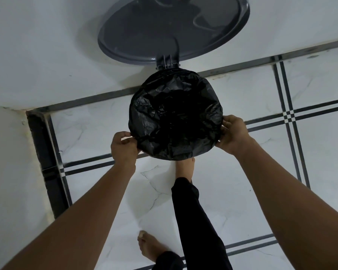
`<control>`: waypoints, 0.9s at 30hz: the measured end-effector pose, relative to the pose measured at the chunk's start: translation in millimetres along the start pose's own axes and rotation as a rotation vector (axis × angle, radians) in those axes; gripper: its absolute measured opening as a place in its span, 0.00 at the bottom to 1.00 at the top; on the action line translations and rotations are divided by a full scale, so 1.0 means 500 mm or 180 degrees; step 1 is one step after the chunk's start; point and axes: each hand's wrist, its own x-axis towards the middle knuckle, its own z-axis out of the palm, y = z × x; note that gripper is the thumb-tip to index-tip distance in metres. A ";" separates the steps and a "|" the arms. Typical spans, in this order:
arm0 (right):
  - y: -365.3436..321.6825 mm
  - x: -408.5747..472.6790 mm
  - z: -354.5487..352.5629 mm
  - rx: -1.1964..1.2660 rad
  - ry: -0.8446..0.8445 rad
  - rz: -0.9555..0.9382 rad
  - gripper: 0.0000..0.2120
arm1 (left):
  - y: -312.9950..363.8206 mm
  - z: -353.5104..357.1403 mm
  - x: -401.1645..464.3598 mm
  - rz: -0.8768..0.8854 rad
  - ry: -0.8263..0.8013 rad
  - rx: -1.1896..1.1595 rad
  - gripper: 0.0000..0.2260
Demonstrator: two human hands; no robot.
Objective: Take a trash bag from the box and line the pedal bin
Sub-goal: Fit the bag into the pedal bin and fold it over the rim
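A black trash bag (pixel 175 115) is spread over the round mouth of the pedal bin and folded down over its rim, hiding the bin's body. The bin's grey lid (pixel 172 26) stands raised behind it, against the white wall. My left hand (pixel 124 146) pinches the bag's edge at the near left of the rim. My right hand (pixel 232 133) grips the bag's edge at the right of the rim. One bare foot (pixel 184 168) reaches under the bin's front, where the pedal itself is hidden. The box of bags is not in view.
The bin stands on a white marble-look tiled floor (pixel 242 182) with dark stripe lines, close to a white wall (pixel 47 55). A dark corner edge (pixel 45 156) runs down the left. My other bare foot (pixel 150 246) rests on the floor nearer to me.
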 end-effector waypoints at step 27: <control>0.106 0.265 0.292 -0.6472 -0.0622 -0.1009 0.24 | 0.012 0.021 0.000 -0.1259 -0.0563 -0.1539 0.14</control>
